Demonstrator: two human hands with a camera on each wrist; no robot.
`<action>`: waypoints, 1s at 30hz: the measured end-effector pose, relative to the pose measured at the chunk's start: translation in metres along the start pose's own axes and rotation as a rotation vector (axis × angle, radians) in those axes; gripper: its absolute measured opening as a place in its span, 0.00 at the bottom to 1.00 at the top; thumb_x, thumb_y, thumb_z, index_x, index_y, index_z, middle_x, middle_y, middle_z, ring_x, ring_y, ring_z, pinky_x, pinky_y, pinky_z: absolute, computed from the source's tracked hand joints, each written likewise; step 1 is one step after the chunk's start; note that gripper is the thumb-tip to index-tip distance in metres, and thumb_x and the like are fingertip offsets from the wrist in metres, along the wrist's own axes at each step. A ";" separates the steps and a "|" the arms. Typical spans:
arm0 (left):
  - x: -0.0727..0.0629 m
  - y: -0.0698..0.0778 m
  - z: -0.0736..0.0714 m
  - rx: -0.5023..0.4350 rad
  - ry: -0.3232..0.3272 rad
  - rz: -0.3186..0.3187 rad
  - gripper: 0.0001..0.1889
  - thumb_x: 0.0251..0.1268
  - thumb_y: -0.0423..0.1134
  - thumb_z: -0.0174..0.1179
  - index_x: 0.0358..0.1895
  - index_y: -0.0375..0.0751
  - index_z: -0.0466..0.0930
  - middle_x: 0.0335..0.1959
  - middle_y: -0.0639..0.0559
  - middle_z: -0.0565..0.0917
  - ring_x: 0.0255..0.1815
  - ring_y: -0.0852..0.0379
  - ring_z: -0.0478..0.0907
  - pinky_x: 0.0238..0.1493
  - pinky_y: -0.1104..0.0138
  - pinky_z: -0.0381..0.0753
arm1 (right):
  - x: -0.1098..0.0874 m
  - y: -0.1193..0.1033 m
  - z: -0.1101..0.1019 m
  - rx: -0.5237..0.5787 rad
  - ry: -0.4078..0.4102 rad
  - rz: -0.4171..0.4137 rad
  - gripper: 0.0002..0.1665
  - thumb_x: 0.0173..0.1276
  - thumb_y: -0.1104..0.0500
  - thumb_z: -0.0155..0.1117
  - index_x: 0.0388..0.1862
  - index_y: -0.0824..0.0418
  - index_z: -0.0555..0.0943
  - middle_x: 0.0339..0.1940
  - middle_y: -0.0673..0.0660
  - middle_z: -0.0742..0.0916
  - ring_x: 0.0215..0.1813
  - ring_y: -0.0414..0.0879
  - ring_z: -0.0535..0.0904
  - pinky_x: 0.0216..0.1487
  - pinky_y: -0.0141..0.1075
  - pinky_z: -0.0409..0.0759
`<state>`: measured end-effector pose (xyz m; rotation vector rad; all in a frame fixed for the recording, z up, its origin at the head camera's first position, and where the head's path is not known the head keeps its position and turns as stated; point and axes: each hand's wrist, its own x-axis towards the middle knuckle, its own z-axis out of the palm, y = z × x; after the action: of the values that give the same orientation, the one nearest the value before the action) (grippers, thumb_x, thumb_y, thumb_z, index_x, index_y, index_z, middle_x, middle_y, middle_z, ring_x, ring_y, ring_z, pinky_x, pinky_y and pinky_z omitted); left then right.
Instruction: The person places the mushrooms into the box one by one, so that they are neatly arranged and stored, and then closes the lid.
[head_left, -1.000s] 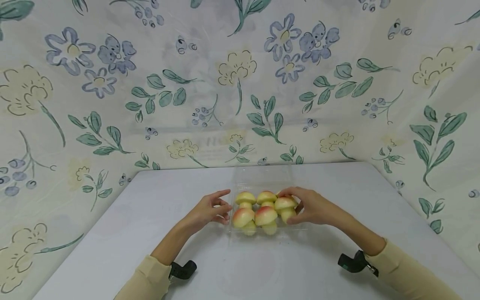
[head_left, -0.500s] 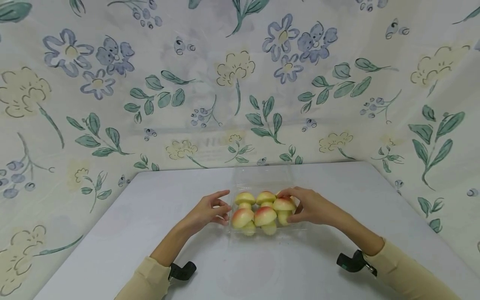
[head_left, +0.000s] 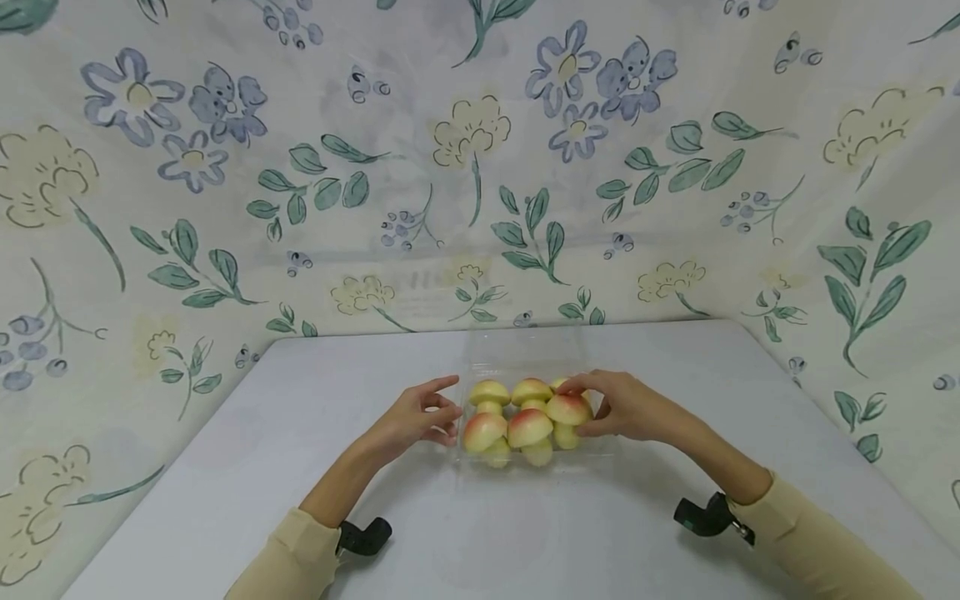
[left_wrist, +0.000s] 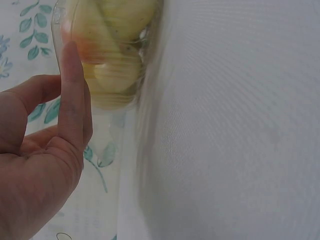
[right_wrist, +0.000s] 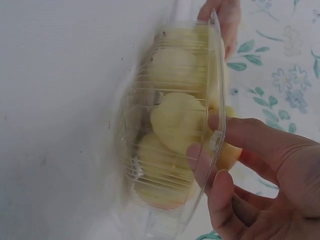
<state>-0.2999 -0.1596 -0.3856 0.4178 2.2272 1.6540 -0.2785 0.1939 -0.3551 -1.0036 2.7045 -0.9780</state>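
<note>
A clear plastic box (head_left: 600,457) with its lid (head_left: 525,346) raised at the back holds several yellow mushrooms (head_left: 529,427) with reddish caps. My right hand (head_left: 637,408) curves over the right wall and grips the front right mushroom (head_left: 567,410), fingertips at its cap and thumb beside the stem. In the right wrist view, one fingertip shows through the clear wall, next to pale mushrooms (right_wrist: 177,122). My left hand (head_left: 416,417) stands at the left wall with loosely bent fingers. The left wrist view has its extended finger (left_wrist: 72,95) along the box side.
The box stands on a white table (head_left: 480,533). Behind it hangs a floral cloth (head_left: 420,208), also at both sides. A black wrist mount (head_left: 365,537) sits under the left sleeve and another black mount (head_left: 705,517) under the right.
The mushroom at my right hand has shifted slightly left and straightened in the box. My right thumb has moved up a little along it. The left hand stays in place.
</note>
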 end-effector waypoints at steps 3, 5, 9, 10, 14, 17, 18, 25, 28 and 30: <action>0.000 -0.001 0.000 -0.004 0.000 -0.003 0.37 0.69 0.33 0.59 0.77 0.38 0.51 0.43 0.43 0.77 0.32 0.58 0.82 0.39 0.65 0.89 | -0.001 0.000 -0.002 -0.002 -0.007 0.004 0.32 0.58 0.61 0.75 0.62 0.57 0.77 0.60 0.61 0.81 0.33 0.41 0.82 0.34 0.26 0.84; 0.000 -0.001 0.000 -0.006 0.001 -0.006 0.37 0.69 0.33 0.59 0.77 0.38 0.52 0.43 0.43 0.77 0.32 0.58 0.82 0.39 0.65 0.89 | -0.002 0.000 -0.003 0.000 -0.015 0.018 0.31 0.58 0.60 0.75 0.61 0.56 0.77 0.60 0.61 0.81 0.32 0.40 0.82 0.34 0.26 0.84; 0.000 -0.003 0.001 -0.006 0.001 -0.010 0.37 0.69 0.33 0.60 0.77 0.38 0.51 0.43 0.43 0.77 0.32 0.58 0.82 0.38 0.65 0.89 | -0.004 0.000 -0.004 0.023 -0.036 0.055 0.30 0.58 0.60 0.75 0.60 0.55 0.78 0.62 0.60 0.80 0.33 0.39 0.82 0.33 0.28 0.84; 0.000 -0.003 0.001 -0.006 0.001 -0.010 0.37 0.69 0.33 0.60 0.77 0.38 0.51 0.43 0.43 0.77 0.32 0.58 0.82 0.38 0.65 0.89 | -0.004 0.000 -0.005 0.028 -0.042 0.064 0.29 0.58 0.60 0.75 0.60 0.55 0.78 0.62 0.60 0.80 0.33 0.39 0.83 0.33 0.28 0.85; 0.000 -0.003 0.001 -0.005 -0.002 -0.006 0.37 0.69 0.33 0.59 0.77 0.38 0.51 0.43 0.43 0.77 0.32 0.58 0.82 0.38 0.65 0.89 | -0.005 0.001 -0.006 0.041 -0.060 0.084 0.28 0.60 0.60 0.74 0.60 0.56 0.78 0.63 0.60 0.80 0.34 0.40 0.84 0.33 0.30 0.85; 0.000 -0.003 0.001 -0.007 -0.005 -0.004 0.37 0.69 0.33 0.59 0.77 0.38 0.51 0.44 0.42 0.77 0.32 0.58 0.82 0.38 0.65 0.89 | -0.005 0.002 -0.008 0.045 -0.076 0.077 0.28 0.61 0.61 0.72 0.61 0.58 0.78 0.60 0.60 0.82 0.35 0.40 0.84 0.35 0.29 0.85; 0.000 -0.002 0.001 -0.009 -0.005 -0.005 0.37 0.69 0.33 0.59 0.77 0.38 0.51 0.44 0.42 0.77 0.32 0.58 0.82 0.38 0.65 0.89 | -0.005 0.002 -0.008 0.050 -0.080 0.074 0.28 0.61 0.61 0.72 0.61 0.58 0.78 0.59 0.60 0.82 0.36 0.40 0.84 0.35 0.29 0.85; 0.002 0.000 -0.001 0.000 0.006 -0.015 0.37 0.69 0.34 0.60 0.78 0.40 0.52 0.45 0.41 0.77 0.33 0.57 0.82 0.39 0.65 0.89 | -0.003 0.001 -0.011 0.055 -0.088 0.049 0.28 0.61 0.62 0.72 0.61 0.61 0.77 0.54 0.61 0.83 0.36 0.40 0.85 0.36 0.28 0.85; 0.002 0.000 -0.001 0.001 0.005 -0.016 0.37 0.69 0.34 0.60 0.78 0.40 0.52 0.45 0.42 0.77 0.33 0.56 0.82 0.39 0.65 0.89 | -0.003 0.002 -0.012 0.054 -0.088 0.051 0.28 0.61 0.61 0.72 0.61 0.61 0.77 0.54 0.61 0.83 0.35 0.40 0.85 0.35 0.29 0.85; 0.001 0.000 -0.001 0.000 0.005 -0.021 0.38 0.69 0.34 0.60 0.78 0.40 0.52 0.45 0.42 0.77 0.33 0.56 0.82 0.39 0.65 0.89 | -0.001 0.003 -0.011 0.050 -0.088 0.053 0.27 0.62 0.60 0.72 0.61 0.60 0.77 0.54 0.61 0.83 0.36 0.41 0.84 0.35 0.29 0.85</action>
<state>-0.3016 -0.1601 -0.3855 0.3896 2.2275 1.6467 -0.2826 0.2026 -0.3484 -0.9390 2.6077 -0.9634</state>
